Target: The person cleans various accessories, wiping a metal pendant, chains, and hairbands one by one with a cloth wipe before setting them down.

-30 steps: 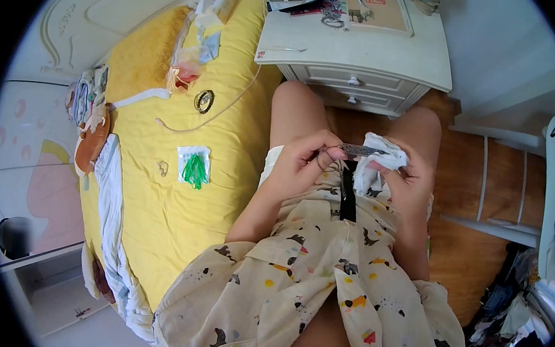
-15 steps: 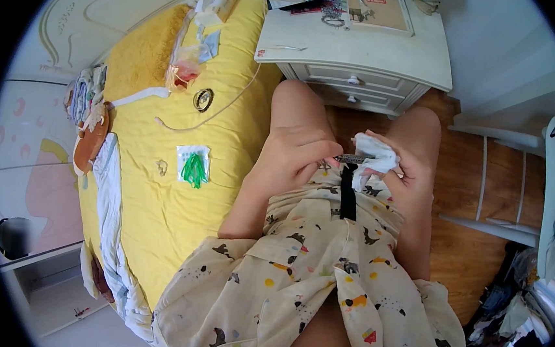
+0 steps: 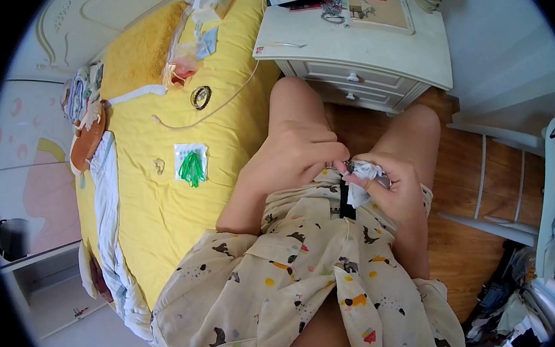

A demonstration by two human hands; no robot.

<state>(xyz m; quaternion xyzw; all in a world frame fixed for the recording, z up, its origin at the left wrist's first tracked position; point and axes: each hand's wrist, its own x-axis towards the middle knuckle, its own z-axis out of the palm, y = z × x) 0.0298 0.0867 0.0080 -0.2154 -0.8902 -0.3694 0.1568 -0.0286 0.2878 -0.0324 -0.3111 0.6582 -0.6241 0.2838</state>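
My right hand (image 3: 397, 189) is closed around a crumpled white tissue (image 3: 364, 170), its thumb pressing from the near side. From the left, the fingertips of my left hand (image 3: 302, 150) pinch a narrow dark, silvery-patterned piece (image 3: 348, 167), perhaps a band or chain. Its far end goes into the tissue, so most of it is hidden. The two hands almost touch above my lap, over the patterned clothing (image 3: 305, 241) with a black strap (image 3: 347, 202).
On the yellow bed (image 3: 150, 216) at left lie green strands on a white packet (image 3: 191, 168), a black-and-gold ring-shaped item (image 3: 200, 97), a pale cord (image 3: 209, 124) and a tissue box (image 3: 214, 3). Ahead stands a white nightstand (image 3: 365, 53) bearing a silver chain (image 3: 332, 11).
My right hand has drawn in toward my left and folded the tissue around the dark piece. Less of that piece shows now. My left hand stays nearly in place.
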